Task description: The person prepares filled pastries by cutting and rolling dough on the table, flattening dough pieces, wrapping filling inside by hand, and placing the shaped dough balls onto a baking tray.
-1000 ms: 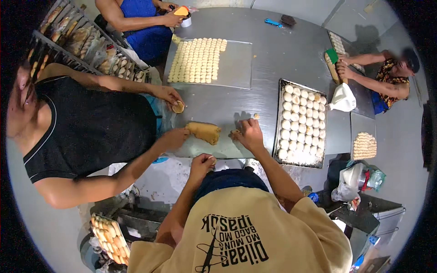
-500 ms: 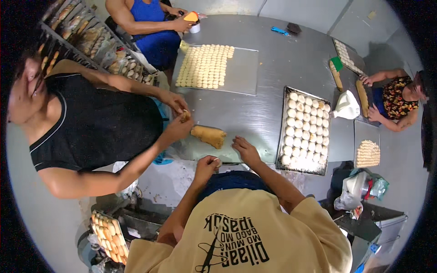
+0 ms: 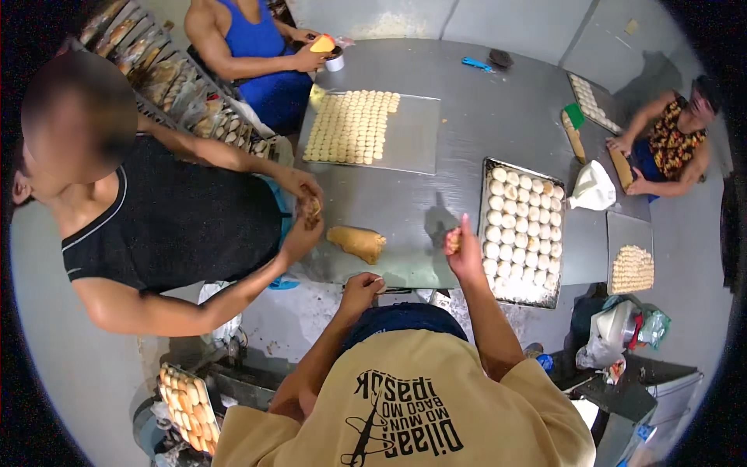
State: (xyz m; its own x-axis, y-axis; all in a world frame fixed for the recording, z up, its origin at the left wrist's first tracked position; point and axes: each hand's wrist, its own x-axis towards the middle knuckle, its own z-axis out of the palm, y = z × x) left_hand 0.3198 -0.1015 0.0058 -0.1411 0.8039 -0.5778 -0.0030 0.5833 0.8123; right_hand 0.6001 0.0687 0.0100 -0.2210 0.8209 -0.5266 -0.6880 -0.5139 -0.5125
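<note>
Head view: right hand [image 3: 464, 253] fingers pinch a small dough piece [image 3: 452, 241], held above the table just left of the filled bun tray [image 3: 520, 292]. Left hand [image 3: 360, 291] is clenched at the table edge [image 3: 405, 282]. Risk: a loose pinch would likely drop the piece short of the tray.

left hand [image 3: 362, 289]: contents hidden | dough piece [image 3: 452, 241]: shape unclear

Flat sheet [image 3: 412, 148] of small pale rounds, blue tool [image 3: 475, 64], white jug [image 3: 593, 188], racked trays [image 3: 167, 82] at left.
</note>
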